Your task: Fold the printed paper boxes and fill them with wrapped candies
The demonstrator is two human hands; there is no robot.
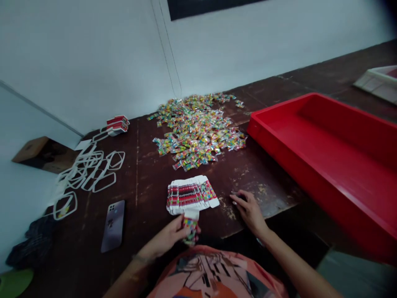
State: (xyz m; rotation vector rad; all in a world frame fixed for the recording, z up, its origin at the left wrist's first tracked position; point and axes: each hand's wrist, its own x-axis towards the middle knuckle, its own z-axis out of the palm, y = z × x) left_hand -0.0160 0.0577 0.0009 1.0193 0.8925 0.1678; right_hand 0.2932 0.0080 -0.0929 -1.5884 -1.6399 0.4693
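Note:
My left hand (169,239) is closed around a small colourful printed box (191,228) near the table's front edge. Just beyond it lies a fanned stack of flat printed cartons (190,194). My right hand (248,209) rests flat on the dark wooden table (145,174), fingers spread, holding nothing, to the right of the stack. A large heap of small colourful wrapped sweets (197,130) is spread across the table farther back.
A big red plastic tray (325,157) stands at the right. A phone (113,225) lies face down at the left. White cardboard cut-out frames (89,171) and another small stack of cartons (117,125) sit at the far left. A white tray (380,82) is at the far right.

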